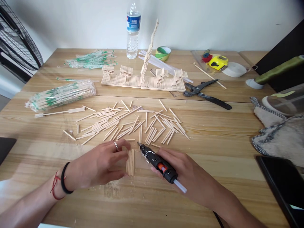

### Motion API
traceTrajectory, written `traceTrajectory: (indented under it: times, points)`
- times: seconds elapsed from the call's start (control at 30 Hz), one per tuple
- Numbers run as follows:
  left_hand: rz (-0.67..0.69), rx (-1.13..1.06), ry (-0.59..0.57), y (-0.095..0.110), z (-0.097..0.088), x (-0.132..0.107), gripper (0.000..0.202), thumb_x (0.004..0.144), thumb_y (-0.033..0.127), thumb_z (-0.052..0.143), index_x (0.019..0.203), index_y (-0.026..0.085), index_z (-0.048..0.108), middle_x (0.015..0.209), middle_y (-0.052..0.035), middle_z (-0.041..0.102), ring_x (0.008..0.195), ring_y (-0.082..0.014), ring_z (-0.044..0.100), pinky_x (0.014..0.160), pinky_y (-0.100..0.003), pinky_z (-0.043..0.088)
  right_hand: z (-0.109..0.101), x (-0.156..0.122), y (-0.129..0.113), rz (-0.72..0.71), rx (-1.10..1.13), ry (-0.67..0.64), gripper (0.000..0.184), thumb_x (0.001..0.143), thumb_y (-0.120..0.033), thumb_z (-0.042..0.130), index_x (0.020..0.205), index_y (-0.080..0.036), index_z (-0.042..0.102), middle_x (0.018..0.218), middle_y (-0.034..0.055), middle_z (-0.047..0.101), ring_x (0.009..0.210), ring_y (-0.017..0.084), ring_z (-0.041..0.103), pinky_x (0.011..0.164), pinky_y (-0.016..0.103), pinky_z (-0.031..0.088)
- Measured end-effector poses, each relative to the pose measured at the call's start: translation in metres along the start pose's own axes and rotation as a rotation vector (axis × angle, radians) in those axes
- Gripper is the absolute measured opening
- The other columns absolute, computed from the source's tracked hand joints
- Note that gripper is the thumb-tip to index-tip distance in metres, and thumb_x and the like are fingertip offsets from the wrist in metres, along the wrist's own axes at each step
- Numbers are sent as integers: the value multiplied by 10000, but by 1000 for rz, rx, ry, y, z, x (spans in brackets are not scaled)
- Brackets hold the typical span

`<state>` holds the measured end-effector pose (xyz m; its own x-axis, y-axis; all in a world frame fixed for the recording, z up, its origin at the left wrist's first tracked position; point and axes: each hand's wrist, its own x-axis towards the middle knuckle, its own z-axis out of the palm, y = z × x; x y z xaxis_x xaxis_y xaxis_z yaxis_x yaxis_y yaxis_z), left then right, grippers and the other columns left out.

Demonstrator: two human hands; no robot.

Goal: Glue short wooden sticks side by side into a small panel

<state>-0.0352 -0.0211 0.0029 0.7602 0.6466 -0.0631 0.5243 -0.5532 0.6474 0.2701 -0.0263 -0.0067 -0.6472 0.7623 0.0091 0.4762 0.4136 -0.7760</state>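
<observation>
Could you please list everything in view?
stick panel: 1, tan, front
glue gun: 1, black, front
loose sticks: many, tan, centre
stick model: 1, tan, back
bagged bundles: 2, green-white, left
bottle: 1, clear, back
tape roll: 1, green-yellow, back
glue sticks: several, translucent, back
cutters: 1, black, right
tape measure: 1, yellow, back-right
disc: 1, white, back-right
roll: 1, olive, right
tub: 1, clear, right
cloth: 1, grey-white, right
flat device: 1, black, front-right
fan: 1, black, far-left
table: 1, brown, beneath
left hand: 1, beside stick panel
right hand: 1, holding glue gun
</observation>
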Motion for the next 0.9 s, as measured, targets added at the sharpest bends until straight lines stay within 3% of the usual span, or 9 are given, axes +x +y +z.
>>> traceTrajectory:
  times: [0.17, 0.43, 0.73, 0.9]
  points:
    - [9, -9, 12, 0, -1, 0, 212, 977, 232, 715, 1180, 204, 665, 1355, -113, 648, 1117, -277, 736, 964, -393, 604, 1, -2, 2, 5, -17, -1, 351, 942, -91, 688, 1258, -240, 719, 1229, 103, 812, 1138, 290, 774, 957, 377, 638]
    - [-4, -22, -4, 2, -2, 1, 119, 992, 252, 685, 1092, 207, 641, 1356, -116, 655, 1111, -275, 736, 980, -409, 607, 3, -2, 3, 6, -47, 5, 527, 906, -50, 705, 1390, -259, 691, 1253, 99, 817, 1178, 312, 774, 1028, 425, 629]
    - [6, -23, 6, 1, -2, 1, 125, 999, 262, 671, 1111, 207, 657, 1354, -125, 659, 1135, -275, 725, 985, -393, 610, 2, -1, 1, 18, -29, -8, 441, 902, -35, 703, 1289, -245, 724, 1172, 93, 816, 1025, 288, 789, 911, 395, 653]
    - [-3, -18, 2, 2, -3, 1, 134, 994, 270, 684, 1111, 214, 652, 1366, -116, 663, 1134, -273, 729, 984, -376, 609, 2, 0, 1, 5, -13, -2, 462, 920, -44, 684, 1333, -249, 709, 1203, 100, 814, 1076, 294, 785, 931, 400, 649]
